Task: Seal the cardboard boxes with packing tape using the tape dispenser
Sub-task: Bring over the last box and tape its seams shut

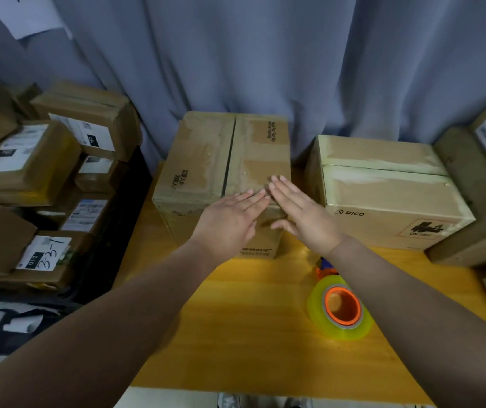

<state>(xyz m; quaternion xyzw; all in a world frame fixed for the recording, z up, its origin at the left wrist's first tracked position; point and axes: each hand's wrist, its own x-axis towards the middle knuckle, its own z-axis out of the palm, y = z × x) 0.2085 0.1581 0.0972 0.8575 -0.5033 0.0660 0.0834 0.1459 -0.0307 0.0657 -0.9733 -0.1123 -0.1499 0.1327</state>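
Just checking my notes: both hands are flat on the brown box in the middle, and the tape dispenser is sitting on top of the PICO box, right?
Not quite. The head view shows the tape dispenser lying on the yellow table, in front of the PICO box, not on it. The left hand and right hand are flat on the brown box.

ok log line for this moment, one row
left hand flat on brown box | right hand same | tape dispenser idle on table

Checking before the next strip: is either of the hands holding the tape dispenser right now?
No: the tape dispenser lies on the yellow table, while the left hand and right hand rest flat on the middle box.
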